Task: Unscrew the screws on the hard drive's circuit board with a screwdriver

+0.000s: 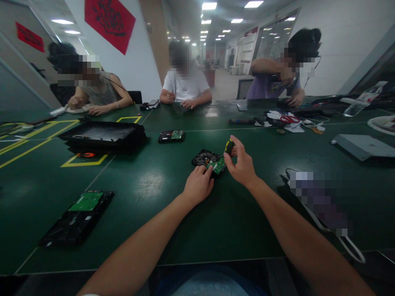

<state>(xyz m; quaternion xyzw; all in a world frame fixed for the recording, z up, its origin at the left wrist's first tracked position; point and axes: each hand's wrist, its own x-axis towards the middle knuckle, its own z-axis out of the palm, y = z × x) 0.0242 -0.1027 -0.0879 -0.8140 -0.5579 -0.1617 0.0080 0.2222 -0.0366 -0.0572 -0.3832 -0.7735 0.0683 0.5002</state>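
A black hard drive with a green circuit board lies on the green table in front of me. My left hand holds the drive at its near edge, fingertips on the board and thumb side against the casing. Closed around the black and yellow handle of a screwdriver, my right hand is at the drive's right side. The screwdriver's tip is too small to make out, so I cannot tell whether it touches a screw.
Another hard drive lies farther back, and a larger black drive sits at left. Black trays are stacked at back left. A pouch with a strap, a metal case and a bottle occupy the right. Three people sit opposite.
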